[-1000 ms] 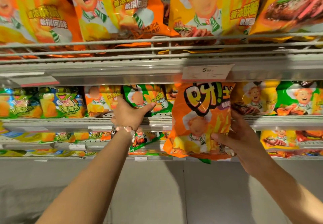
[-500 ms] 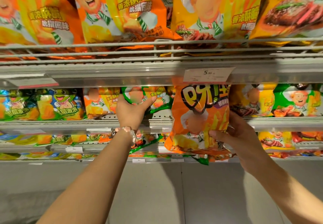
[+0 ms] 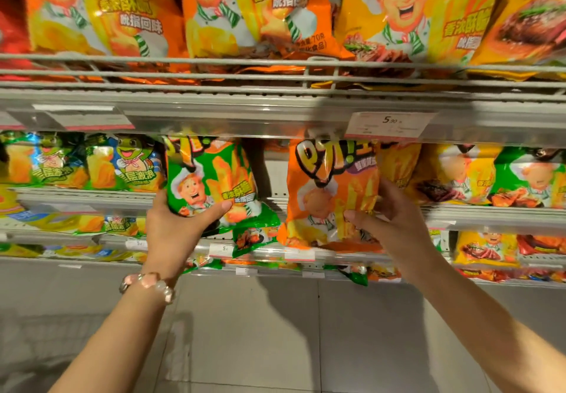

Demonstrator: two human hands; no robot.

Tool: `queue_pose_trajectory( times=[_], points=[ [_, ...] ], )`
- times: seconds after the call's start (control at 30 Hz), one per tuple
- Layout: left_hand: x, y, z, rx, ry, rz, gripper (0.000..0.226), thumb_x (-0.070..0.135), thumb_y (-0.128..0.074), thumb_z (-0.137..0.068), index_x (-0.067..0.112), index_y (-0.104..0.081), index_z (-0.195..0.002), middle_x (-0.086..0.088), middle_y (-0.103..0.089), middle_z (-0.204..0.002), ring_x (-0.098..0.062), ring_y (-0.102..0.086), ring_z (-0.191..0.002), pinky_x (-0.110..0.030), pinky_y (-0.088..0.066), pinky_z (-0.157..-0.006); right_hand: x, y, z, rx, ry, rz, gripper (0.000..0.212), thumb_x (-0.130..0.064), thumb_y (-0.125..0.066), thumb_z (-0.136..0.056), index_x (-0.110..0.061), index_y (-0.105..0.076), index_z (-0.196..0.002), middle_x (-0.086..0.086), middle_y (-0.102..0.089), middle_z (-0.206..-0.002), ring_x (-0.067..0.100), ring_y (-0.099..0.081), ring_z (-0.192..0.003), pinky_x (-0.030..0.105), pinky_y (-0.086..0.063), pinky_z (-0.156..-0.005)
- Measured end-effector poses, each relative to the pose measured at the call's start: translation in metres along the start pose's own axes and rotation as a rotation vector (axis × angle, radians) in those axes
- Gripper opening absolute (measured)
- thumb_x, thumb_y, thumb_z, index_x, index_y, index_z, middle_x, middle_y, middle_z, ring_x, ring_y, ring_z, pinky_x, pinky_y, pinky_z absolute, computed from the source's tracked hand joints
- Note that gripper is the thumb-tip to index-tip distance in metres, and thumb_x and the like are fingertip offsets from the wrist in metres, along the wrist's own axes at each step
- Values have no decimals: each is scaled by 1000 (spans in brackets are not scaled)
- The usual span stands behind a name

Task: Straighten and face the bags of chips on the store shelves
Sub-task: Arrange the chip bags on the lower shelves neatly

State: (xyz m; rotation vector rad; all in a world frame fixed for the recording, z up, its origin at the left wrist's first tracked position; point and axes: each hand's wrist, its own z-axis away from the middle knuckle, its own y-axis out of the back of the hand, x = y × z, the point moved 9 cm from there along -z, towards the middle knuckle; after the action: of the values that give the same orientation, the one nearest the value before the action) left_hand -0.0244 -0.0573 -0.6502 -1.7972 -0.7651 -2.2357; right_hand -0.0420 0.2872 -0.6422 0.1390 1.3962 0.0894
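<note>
Glossy, crinkled foil bags fill grey wire-railed shelves. At centre-left of the frame the left hand (image 3: 171, 230) grips a green bag (image 3: 211, 187) from below, thumb across its lower front, the bag upright and tilted slightly. At centre-right the right hand (image 3: 395, 224) pinches an orange bag (image 3: 330, 196) at its lower right edge, thumb on the front and fingers behind. Both bags sit just under the upper shelf's front lip (image 3: 275, 120), beside a price tag (image 3: 390, 123). A bare gap of pale back wall shows between the two bags. A beaded bracelet (image 3: 150, 285) circles the left wrist.
</note>
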Motion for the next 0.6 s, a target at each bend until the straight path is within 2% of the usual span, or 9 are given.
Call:
queue_pose_trajectory(
  times=[0.13, 0.23, 0.3, 0.43, 0.5, 0.57, 0.6],
  points=[
    [-9, 36, 11, 72, 3, 35, 79, 41, -89, -39, 15, -59, -107, -2, -69, -94, -21, -67, -87, -44, -57, -82, -15, -32, -18, -14, 43, 43, 52, -12, -78, -74, -26, -57, -120, -5, -66, -113, 14, -61, -108, 42, -50, -95],
    [-19, 64, 15, 133, 0, 42, 80, 44, -92, -39, 17, -57, -106, 1, -66, -92, -22, -65, -87, -48, -55, -86, -18, -60, -32, -59, 49, 64, 53, -12, -78, -74, -25, -57, -121, -3, -66, -115, 14, -61, -108, 43, -49, -98],
    [-25, 81, 16, 156, -4, 61, 80, 47, -93, -38, 19, -58, -104, 1, -67, -92, -26, -66, -92, -47, -58, -82, -21, -71, -42, -60, 59, 75, 57, -15, -78, -75, -21, -55, -127, -2, -65, -118, 14, -60, -110, 42, -48, -99],
    [-33, 101, 20, 130, -11, 70, 73, 49, -89, -33, 23, -63, -96, -4, -71, -95, -31, -68, -94, -48, -57, -82, -26, -82, -66, 25, 81, 58, 53, -16, -76, -79, -15, -53, -127, 1, -64, -120, 17, -58, -112, 41, -46, -101],
    [-37, 104, 21, 97, -20, 58, 73, 41, -95, -39, 18, -64, -102, -8, -71, -97, -29, -68, -92, -38, -59, -75, -23, -89, -76, 53, 93, 85, 58, -17, -75, -79, -13, -49, -131, 4, -60, -125, 19, -55, -117, 41, -44, -103],
    [-36, 103, 23, 77, -46, 66, 66, 24, -90, -52, 6, -63, -109, -12, -70, -99, -18, -68, -81, -18, -56, -60, -14, -96, -84, 70, 80, 82, 61, -19, -75, -80, -12, -46, -134, 6, -58, -129, 22, -53, -120, 40, -44, -103],
    [-36, 100, 25, 68, -48, 82, 59, 14, -86, -58, 2, -61, -111, -13, -70, -98, -11, -68, -74, -13, -52, -55, -10, -98, -86, 77, 70, 82, 61, -20, -74, -81, -11, -46, -134, 7, -57, -130, 22, -52, -121, 37, -44, -102]
  ],
)
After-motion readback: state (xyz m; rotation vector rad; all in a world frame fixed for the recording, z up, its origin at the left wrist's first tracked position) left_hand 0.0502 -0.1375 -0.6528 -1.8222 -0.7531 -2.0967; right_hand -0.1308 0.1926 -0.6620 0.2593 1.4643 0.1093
